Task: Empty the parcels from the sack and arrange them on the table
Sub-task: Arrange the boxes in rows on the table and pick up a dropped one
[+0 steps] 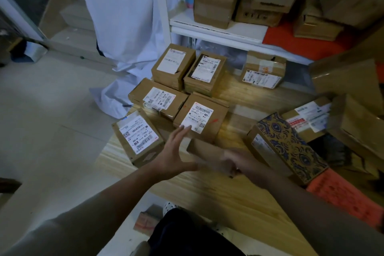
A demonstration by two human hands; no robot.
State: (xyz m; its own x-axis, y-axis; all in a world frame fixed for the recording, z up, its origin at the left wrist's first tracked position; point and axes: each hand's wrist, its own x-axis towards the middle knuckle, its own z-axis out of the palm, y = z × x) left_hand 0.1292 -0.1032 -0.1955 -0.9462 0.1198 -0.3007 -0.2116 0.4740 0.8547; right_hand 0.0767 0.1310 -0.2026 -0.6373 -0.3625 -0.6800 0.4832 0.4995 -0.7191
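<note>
If we set the plain box down carelessly, it could knock the 5 labelled parcels out of line on the table. Our right hand, blurred, seems to grip its near end; our left hand is spread flat, touching its left corner

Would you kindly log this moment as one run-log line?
phase: arranging | left hand: open, beside plain box | right hand: blurred | table: labelled parcels grouped

"001" on centre parcel label, "019" on left parcel label
</note>
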